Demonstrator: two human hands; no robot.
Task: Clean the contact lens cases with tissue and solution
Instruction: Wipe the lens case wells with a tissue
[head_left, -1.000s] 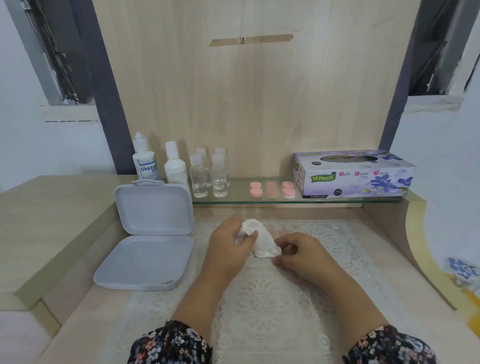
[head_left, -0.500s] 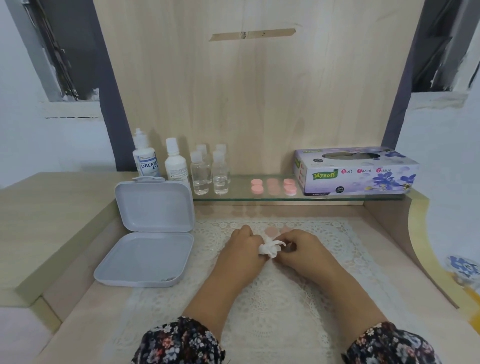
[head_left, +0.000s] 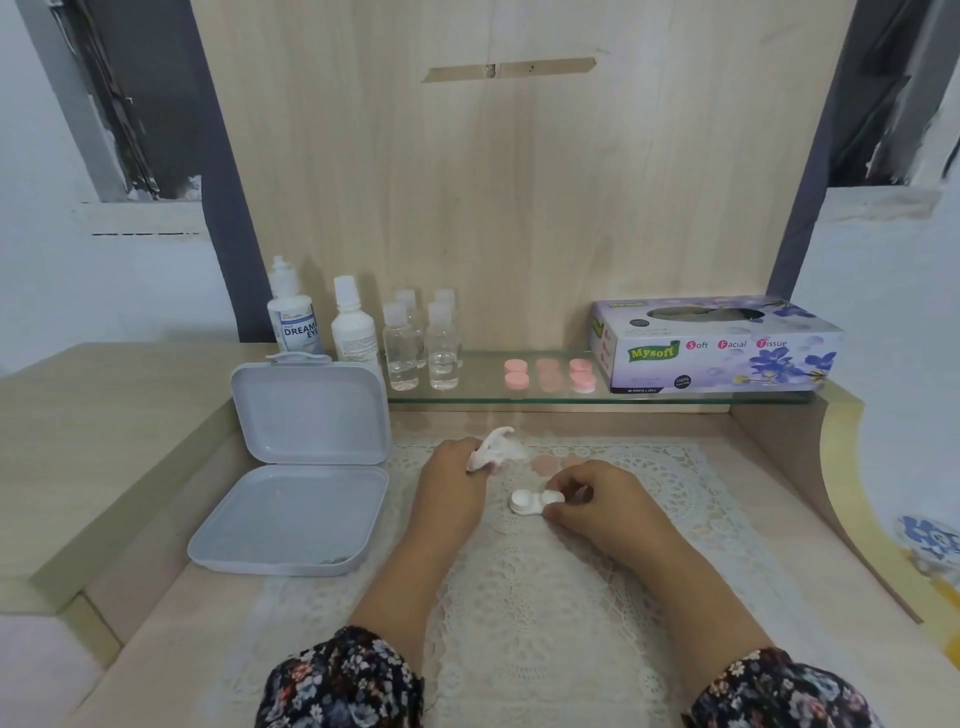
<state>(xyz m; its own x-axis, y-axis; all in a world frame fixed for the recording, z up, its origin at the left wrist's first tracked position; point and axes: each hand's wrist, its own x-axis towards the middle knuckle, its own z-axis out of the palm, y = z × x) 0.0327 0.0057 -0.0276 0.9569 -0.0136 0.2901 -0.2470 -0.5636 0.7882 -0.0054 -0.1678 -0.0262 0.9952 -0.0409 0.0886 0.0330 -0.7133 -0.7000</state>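
A white contact lens case (head_left: 530, 501) lies on the lace mat (head_left: 545, 597), pinched at its right end by my right hand (head_left: 597, 506). My left hand (head_left: 452, 478) is a little to the left of it and grips a crumpled white tissue (head_left: 493, 447) that sticks up from the fingers. The case's left well faces up and is uncovered. Two pale pink caps (head_left: 553, 464) lie on the mat just behind the case. A white solution bottle with a blue label (head_left: 291, 312) stands on the glass shelf at the back left.
An open grey plastic box (head_left: 296, 473) sits left of the mat. The glass shelf (head_left: 675, 397) carries a second white bottle (head_left: 353, 327), several small clear bottles (head_left: 421, 345), pink lens-case caps (head_left: 548, 374) and a tissue box (head_left: 717, 343). A raised ledge runs along the left.
My hands have drawn apart. The tissue, earlier wrapped over the case between both hands, has moved left with my left hand, and the white case now shows in my right hand.
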